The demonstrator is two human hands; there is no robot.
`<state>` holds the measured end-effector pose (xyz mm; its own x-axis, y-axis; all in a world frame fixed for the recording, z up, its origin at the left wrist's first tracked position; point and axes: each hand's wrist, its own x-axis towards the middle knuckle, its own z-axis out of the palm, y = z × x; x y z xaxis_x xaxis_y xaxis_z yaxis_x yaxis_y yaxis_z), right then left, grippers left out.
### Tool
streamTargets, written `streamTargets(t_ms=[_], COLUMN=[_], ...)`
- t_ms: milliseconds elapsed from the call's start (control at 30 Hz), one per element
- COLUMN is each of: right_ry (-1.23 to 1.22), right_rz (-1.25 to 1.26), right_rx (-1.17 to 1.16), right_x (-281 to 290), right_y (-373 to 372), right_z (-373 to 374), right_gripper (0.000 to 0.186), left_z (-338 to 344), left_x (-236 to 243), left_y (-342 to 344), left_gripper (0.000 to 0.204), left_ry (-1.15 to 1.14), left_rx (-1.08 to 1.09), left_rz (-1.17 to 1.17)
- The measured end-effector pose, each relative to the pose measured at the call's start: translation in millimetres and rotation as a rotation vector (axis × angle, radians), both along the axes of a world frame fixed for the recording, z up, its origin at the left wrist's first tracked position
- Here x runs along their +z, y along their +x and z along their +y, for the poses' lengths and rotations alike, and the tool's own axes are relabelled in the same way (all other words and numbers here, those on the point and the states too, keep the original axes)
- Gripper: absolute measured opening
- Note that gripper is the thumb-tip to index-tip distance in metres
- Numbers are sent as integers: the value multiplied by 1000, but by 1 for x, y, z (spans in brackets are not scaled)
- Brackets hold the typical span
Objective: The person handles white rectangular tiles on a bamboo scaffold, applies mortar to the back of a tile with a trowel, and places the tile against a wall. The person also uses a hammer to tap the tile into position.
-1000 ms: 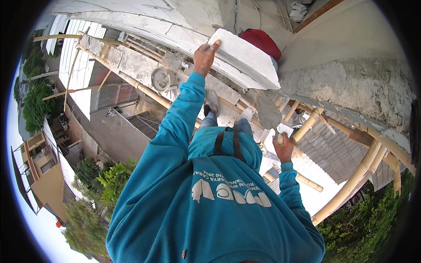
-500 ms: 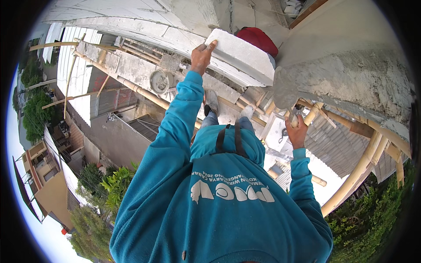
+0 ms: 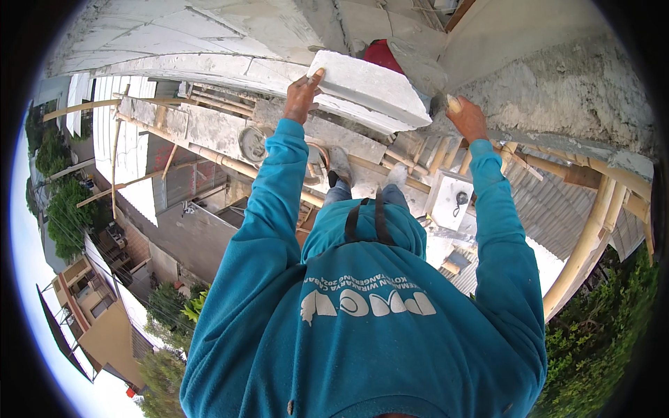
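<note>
Far side, middle: white block (image 3: 369,87), lying aslant with its left end farther off and its right end nearer; it is beside the right end of the pale wall (image 3: 202,66), but whether it rests on anything cannot be told.
Left hand (image 3: 301,101): clamped on the left end of the white block, thumb laid over the top face.
Right hand (image 3: 470,120): closed round the pale handle of a trowel (image 3: 454,104), just right of the block's right end; the outline of its blade is hard to tell against the grey behind.
Both hands: apart from each other, the block between them.
Red shape: a red, cloth-like thing (image 3: 380,56) just beyond the block, partly hidden by it.
Concrete ledge: rough and grey (image 3: 557,90), to the right of the right hand, running toward the right edge.
Bucket: round (image 3: 255,143), with grey matter in it, left of and nearer than the left hand, on the scaffold planks (image 3: 216,127).
Bamboo pole: long (image 3: 230,164), along the near edge of the planks.
Feet: two (image 3: 339,166), greyish, side by side below the block.
White panel: rectangular (image 3: 446,209), with a dark item (image 3: 460,199) on it, nearer than the right hand.
Teal top: long-sleeved (image 3: 355,279), with white print across the chest, filling the near middle.
Left, near: tan house (image 3: 108,341) and trees (image 3: 167,317).
Right, near: green foliage (image 3: 592,341).
</note>
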<state>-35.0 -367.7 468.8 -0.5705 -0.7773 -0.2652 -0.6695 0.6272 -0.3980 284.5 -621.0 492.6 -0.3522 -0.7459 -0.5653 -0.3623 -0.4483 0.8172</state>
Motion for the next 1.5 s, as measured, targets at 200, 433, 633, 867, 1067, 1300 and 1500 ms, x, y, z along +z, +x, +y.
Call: streamTargets(t_ms=[200, 433, 633, 867, 1067, 1300, 1500], right_ry=[39, 2, -10, -32, -21, -37, -200], right_rz=[-71, -27, -72, -67, -72, -52, -66], right_rx=[180, 208, 187, 197, 217, 170, -115], right_x=[-15, -24, -26, -36, -33, -38, -31], right_y=[-11, -14, -14, -15, -13, -17, -1], right_z=[-14, -15, -22, -22, -25, -23, 3], right_gripper=[37, 37, 41, 38, 35, 36, 40], left_z=[2, 5, 2, 5, 2, -7, -12], left_x=[5, 10, 8, 9, 7, -2, 5], left_y=[3, -1, 3, 4, 6, 5, 7], left_gripper=[97, 98, 93, 92, 102, 94, 86], left_ry=[-7, -29, -10, -21, -20, -31, 45], left_rx=[-12, 1, -26, -40, -33, -101, -108], left_rz=[-8, 11, -29, -9, -3, -70, -11])
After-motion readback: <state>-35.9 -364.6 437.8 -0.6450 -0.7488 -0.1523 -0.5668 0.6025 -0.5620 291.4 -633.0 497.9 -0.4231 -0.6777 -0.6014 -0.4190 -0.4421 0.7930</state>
